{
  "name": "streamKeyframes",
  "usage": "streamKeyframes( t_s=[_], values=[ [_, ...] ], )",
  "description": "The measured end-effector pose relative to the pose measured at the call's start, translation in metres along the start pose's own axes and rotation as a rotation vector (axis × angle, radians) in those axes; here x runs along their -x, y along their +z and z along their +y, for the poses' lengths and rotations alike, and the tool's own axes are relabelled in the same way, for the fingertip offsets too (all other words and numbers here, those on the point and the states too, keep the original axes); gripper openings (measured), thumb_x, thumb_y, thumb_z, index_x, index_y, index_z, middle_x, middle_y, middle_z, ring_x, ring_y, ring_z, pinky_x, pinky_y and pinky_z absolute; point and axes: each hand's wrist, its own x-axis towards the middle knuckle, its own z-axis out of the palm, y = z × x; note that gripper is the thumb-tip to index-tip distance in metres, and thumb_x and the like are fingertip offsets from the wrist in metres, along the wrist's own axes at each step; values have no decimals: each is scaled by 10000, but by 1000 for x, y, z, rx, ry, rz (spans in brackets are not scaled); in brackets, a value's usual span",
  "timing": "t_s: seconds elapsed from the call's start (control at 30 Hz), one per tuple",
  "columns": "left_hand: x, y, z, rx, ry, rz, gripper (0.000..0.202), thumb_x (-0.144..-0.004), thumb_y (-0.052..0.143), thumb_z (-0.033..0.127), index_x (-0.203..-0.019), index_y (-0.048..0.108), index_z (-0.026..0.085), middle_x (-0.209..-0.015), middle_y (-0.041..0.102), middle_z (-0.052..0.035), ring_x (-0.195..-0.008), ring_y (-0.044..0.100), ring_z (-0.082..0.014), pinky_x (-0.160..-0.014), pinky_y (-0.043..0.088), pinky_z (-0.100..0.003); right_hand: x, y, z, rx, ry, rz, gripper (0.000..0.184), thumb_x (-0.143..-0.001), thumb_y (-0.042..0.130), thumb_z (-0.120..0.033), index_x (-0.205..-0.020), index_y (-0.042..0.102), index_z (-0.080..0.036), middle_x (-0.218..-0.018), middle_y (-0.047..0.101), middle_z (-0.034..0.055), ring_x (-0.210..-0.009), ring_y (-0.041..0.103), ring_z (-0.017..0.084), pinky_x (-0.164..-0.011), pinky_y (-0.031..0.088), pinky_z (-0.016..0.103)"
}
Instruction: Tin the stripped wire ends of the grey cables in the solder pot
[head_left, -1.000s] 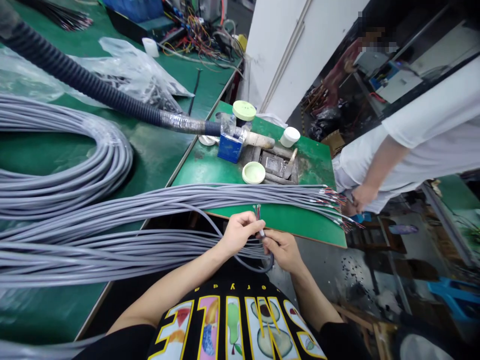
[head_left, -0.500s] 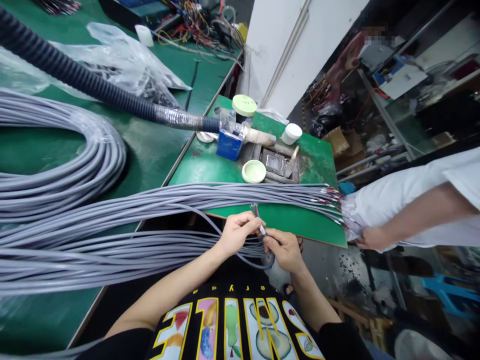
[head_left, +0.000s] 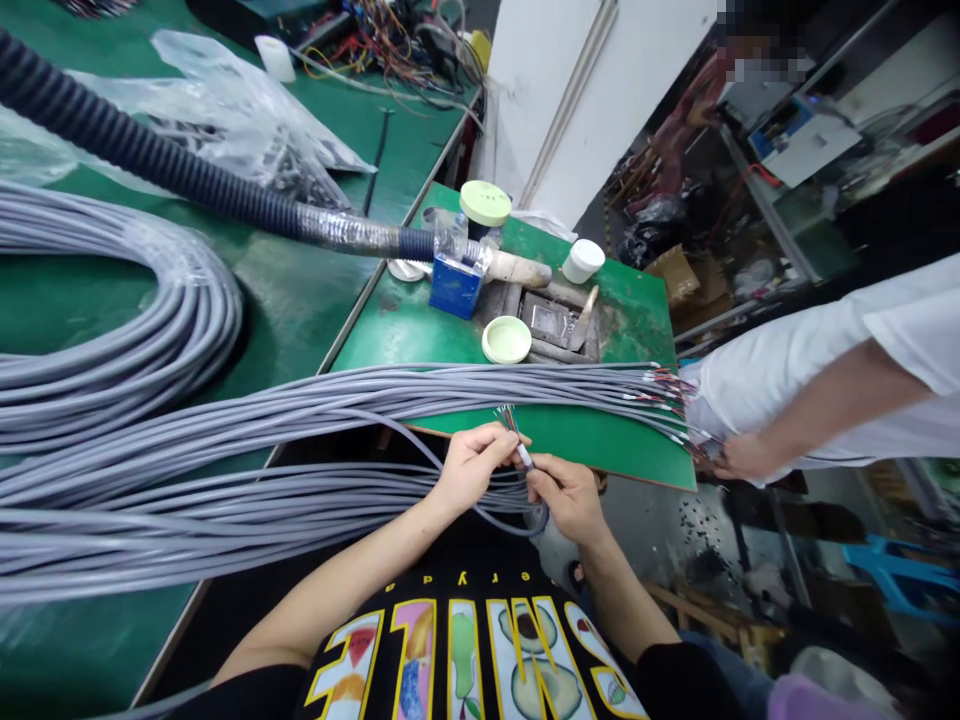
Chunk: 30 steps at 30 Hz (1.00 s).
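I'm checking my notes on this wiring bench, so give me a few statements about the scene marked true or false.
1. Both hands pinch one grey cable end with coloured wires fanned out. True: left hand, right hand, grey cable end.
2. The round pale green lid lies on the green board. True.
3. The black corrugated hose hangs under the bench. False: it lies across the bench top.
4. The long grey cable bundle is coiled in a box. False: it stretches across the board.

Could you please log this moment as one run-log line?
left hand: pinching stripped wire ends | right hand: gripping grey cable | co-worker's hand: at bundle tips
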Motion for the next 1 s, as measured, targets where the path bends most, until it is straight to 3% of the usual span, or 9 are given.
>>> streamKeyframes(
  t_s=[0.1, 0.23, 0.37, 0.47, 0.53, 0.63, 0.77, 0.87, 1.0],
  values=[
    [-2, -5, 3, -170, 46, -51, 331, -851, 572, 425, -816, 732, 137, -657, 658, -51, -601, 554, -130, -592, 441, -254, 10, -5, 3, -4, 44, 52, 214, -898, 500, -304, -931, 672, -181, -540, 589, -34, -481, 544, 94, -520, 455, 209],
    [-14, -18, 8, -658, 320, -75, 231, -872, 556, 325, -937, 725, 181, -788, 699, -68, -723, 580, -166, -708, 445, -305, 44, -22, 21, 23, 156, 261, 208, -900, 491, -336, -915, 632, -183, -572, 631, -20, -503, 580, 114, -529, 478, 225],
    [-30, -21, 8, -1131, 492, -107, 256, -901, 498, 287, -1047, 686, 192, -969, 698, -98, -882, 569, -222, -752, 412, -356, 91, -44, 57, 141, 421, 460, 296, -869, 507, -441, -786, 617, -179, -579, 664, 15, -529, 623, 152, -551, 514, 263],
    [-40, -12, 3, -1377, 493, -110, 280, -900, 489, 280, -1112, 645, 184, -1044, 661, -122, -944, 537, -270, -728, 378, -386, 117, -48, 82, 161, 669, 294, 415, -808, 532, -525, -566, 562, -189, -466, 618, 9, -378, 558, 149, -420, 460, 257],
    [-47, -4, -1, -1476, 476, -101, 265, -884, 513, 277, -1101, 635, 183, -1042, 641, -131, -954, 520, -295, -721, 357, -402, 122, -40, 88, 106, 704, 178, 394, -784, 555, -517, -566, 570, -189, -484, 635, 7, -378, 563, 145, -411, 451, 250],
    [-54, 6, -5, -1571, 463, -80, 166, -866, 543, 271, -960, 645, 180, -971, 625, -130, -943, 513, -313, -719, 332, -408, 105, -18, 81, -90, 656, 47, 324, -795, 572, -465, -694, 627, -163, -596, 689, 24, -444, 600, 122, -470, 471, 230],
    [-51, 11, 1, -1544, 493, -121, 120, -888, 516, 250, -860, 596, 166, -864, 627, -96, -859, 548, -268, -712, 330, -378, 55, 0, 61, -474, 605, -21, 367, -789, 602, -473, -945, 632, -142, -670, 703, 29, -484, 618, 108, -477, 466, 207],
    [-32, 10, 12, -1399, 512, -251, 151, -932, 451, 263, -884, 562, 173, -818, 631, -52, -761, 564, -206, -679, 339, -336, 22, -14, 53, -714, 479, 182, 461, -810, 561, -531, -1097, 552, -170, -777, 722, 57, -586, 666, 146, -508, 501, 243],
    [-4, 3, 17, -1253, 432, -466, 155, -943, 430, 279, -906, 556, 197, -839, 628, -28, -770, 573, -175, -670, 359, -303, 2, -57, 50, -728, 288, 691, 417, -855, 474, -551, -1096, 512, -214, -758, 705, 18, -620, 669, 146, -575, 530, 270]
  ],
)
